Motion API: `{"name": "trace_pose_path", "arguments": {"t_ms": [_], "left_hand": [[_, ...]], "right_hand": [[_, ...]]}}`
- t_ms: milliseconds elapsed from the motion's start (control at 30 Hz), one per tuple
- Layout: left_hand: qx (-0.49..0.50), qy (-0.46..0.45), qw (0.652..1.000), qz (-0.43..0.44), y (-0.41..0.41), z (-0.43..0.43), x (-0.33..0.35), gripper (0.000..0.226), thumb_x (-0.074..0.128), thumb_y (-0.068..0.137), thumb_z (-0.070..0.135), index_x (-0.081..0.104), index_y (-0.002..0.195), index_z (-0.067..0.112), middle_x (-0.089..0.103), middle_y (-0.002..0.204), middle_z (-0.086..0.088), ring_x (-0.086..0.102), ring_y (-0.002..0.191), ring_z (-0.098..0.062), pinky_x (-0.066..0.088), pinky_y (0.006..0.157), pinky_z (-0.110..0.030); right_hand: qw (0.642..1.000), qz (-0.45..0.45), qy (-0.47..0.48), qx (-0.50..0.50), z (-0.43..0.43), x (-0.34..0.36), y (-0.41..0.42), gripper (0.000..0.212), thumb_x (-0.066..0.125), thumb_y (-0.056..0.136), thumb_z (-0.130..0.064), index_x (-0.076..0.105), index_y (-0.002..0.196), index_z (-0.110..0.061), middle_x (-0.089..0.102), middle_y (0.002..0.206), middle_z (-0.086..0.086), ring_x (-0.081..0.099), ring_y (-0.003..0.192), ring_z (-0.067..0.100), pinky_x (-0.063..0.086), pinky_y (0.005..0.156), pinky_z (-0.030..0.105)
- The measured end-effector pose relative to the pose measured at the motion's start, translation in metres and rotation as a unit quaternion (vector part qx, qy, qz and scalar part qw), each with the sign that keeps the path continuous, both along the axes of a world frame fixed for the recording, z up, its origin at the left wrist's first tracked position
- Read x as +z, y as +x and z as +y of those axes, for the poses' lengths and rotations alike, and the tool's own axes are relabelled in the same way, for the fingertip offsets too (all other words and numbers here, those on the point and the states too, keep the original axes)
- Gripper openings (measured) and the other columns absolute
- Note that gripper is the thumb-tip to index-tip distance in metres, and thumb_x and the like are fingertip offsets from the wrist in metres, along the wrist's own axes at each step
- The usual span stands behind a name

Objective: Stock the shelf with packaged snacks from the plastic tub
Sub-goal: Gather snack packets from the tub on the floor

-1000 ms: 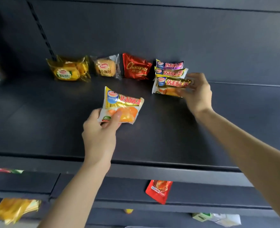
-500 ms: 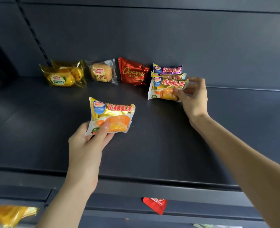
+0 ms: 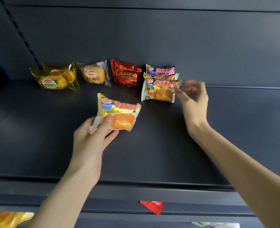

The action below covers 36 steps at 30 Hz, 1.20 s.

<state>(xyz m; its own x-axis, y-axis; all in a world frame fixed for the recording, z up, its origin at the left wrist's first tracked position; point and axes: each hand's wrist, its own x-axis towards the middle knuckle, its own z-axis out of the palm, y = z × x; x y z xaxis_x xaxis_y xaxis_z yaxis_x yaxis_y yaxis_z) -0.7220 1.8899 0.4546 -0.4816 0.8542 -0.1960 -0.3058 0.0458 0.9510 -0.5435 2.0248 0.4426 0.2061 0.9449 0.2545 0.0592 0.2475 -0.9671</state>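
Dark grey shelf (image 3: pixel 234 129), packs lined along back edge. Left hand (image 3: pixel 89 142) clamps orange-yellow pie pack (image 3: pixel 119 114) over shelf middle, thumb on its front. Right hand (image 3: pixel 193 102) curled at front pack (image 3: pixel 159 91) of leaning stack; pinching or not, cannot tell. Risk: a nudge there tips the stack forward. Legible: "Chocop…" on red pack (image 3: pixel 126 73), "小面包" on bun pack (image 3: pixel 94 74)

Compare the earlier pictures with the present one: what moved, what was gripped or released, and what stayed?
The right hand has loosened and eased rightward off the front pie pack it was holding; its thumb tip remains close beside that pack. Unchanged: the left hand still grips its orange pie pack above the shelf, and the back row of snacks stays put.
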Motion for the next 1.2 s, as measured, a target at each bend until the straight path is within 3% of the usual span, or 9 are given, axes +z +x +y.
{"name": "trace_pose_path", "arguments": {"t_ms": [133, 267, 367, 433, 500, 667, 800, 1000, 1200], "left_hand": [[-0.070, 0.001, 0.997, -0.032, 0.021, 0.032, 0.005, 0.024, 0.062, 0.090, 0.022, 0.064, 0.112, 0.013, 0.073, 0.106, -0.002, 0.070, 0.095, -0.009, 0.054, 0.086, -0.023], [-0.085, 0.013, 0.996, 0.010, 0.035, 0.062, 0.003, 0.026, 0.066, 0.089, 0.019, 0.057, 0.113, 0.019, 0.069, 0.109, -0.003, 0.070, 0.095, -0.011, 0.057, 0.082, -0.022], [-0.080, 0.010, 0.977, 0.197, 0.037, 0.079, -0.003, 0.015, 0.068, 0.087, 0.025, 0.060, 0.099, 0.028, 0.068, 0.102, 0.005, 0.067, 0.094, -0.007, 0.055, 0.085, -0.026], [-0.080, 0.004, 0.946, 0.313, 0.036, 0.086, -0.006, 0.013, 0.069, 0.086, 0.030, 0.064, 0.099, 0.029, 0.068, 0.100, 0.009, 0.062, 0.091, 0.000, 0.047, 0.076, -0.013], [-0.069, -0.012, 0.931, 0.358, 0.037, 0.091, -0.010, 0.018, 0.069, 0.086, 0.032, 0.068, 0.103, 0.027, 0.066, 0.103, 0.005, 0.057, 0.084, 0.005, 0.038, 0.063, -0.001], [-0.020, -0.022, 0.914, 0.405, 0.048, 0.094, -0.023, 0.029, 0.071, 0.084, 0.031, 0.067, 0.112, 0.023, 0.068, 0.105, 0.004, 0.057, 0.087, -0.002, 0.036, 0.064, -0.006], [0.007, -0.017, 0.918, 0.396, 0.049, 0.097, -0.025, 0.031, 0.075, 0.081, 0.029, 0.066, 0.109, 0.020, 0.068, 0.103, 0.009, 0.058, 0.091, -0.002, 0.039, 0.066, -0.009], [-0.007, 0.000, 0.920, 0.391, 0.049, 0.095, -0.027, 0.025, 0.071, 0.086, 0.026, 0.069, 0.110, 0.022, 0.068, 0.102, 0.012, 0.059, 0.093, -0.001, 0.040, 0.069, -0.009], [-0.001, 0.002, 0.917, 0.398, 0.048, 0.094, -0.028, 0.027, 0.068, 0.088, 0.029, 0.069, 0.113, 0.019, 0.070, 0.105, 0.009, 0.060, 0.093, -0.003, 0.043, 0.071, -0.014]], "right_hand": [[0.982, -0.028, -0.044, 0.184, -0.025, 0.001, 0.000, 0.004, 0.064, 0.090, -0.024, 0.060, 0.092, -0.025, 0.067, 0.084, -0.012, 0.063, 0.079, 0.003, 0.050, 0.072, 0.018], [0.982, -0.052, -0.062, 0.170, -0.023, 0.000, 0.001, 0.026, 0.071, 0.083, -0.022, 0.061, 0.107, -0.021, 0.070, 0.091, -0.006, 0.067, 0.082, 0.007, 0.052, 0.072, 0.021], [0.992, -0.020, -0.060, 0.108, -0.020, -0.003, 0.005, 0.031, 0.074, 0.080, -0.011, 0.063, 0.109, -0.013, 0.071, 0.094, 0.000, 0.068, 0.081, 0.012, 0.055, 0.073, 0.026], [0.996, -0.026, -0.041, 0.075, -0.018, -0.007, 0.007, 0.030, 0.075, 0.079, -0.010, 0.063, 0.106, -0.013, 0.071, 0.096, -0.001, 0.068, 0.087, 0.015, 0.055, 0.078, 0.027], [0.997, -0.050, -0.023, 0.051, -0.017, -0.008, 0.007, 0.029, 0.077, 0.078, -0.011, 0.063, 0.102, -0.019, 0.070, 0.095, -0.005, 0.067, 0.089, 0.014, 0.054, 0.081, 0.026], [0.997, -0.071, -0.032, 0.017, -0.015, -0.010, 0.006, 0.030, 0.078, 0.077, -0.014, 0.061, 0.102, -0.020, 0.068, 0.092, -0.008, 0.065, 0.087, 0.009, 0.054, 0.076, 0.020], [0.995, -0.096, -0.025, 0.005, -0.013, -0.011, 0.005, 0.034, 0.078, 0.077, -0.015, 0.056, 0.102, -0.021, 0.062, 0.090, -0.011, 0.059, 0.083, 0.002, 0.045, 0.067, 0.003], [0.992, -0.124, -0.008, 0.008, -0.012, -0.014, 0.004, 0.030, 0.073, 0.083, -0.013, 0.051, 0.102, -0.023, 0.061, 0.094, -0.013, 0.058, 0.087, 0.004, 0.045, 0.071, 0.006], [0.993, -0.120, -0.020, 0.003, -0.009, -0.014, 0.004, 0.029, 0.070, 0.084, -0.010, 0.053, 0.106, -0.019, 0.062, 0.100, -0.009, 0.058, 0.090, 0.005, 0.043, 0.070, 0.000]]}}
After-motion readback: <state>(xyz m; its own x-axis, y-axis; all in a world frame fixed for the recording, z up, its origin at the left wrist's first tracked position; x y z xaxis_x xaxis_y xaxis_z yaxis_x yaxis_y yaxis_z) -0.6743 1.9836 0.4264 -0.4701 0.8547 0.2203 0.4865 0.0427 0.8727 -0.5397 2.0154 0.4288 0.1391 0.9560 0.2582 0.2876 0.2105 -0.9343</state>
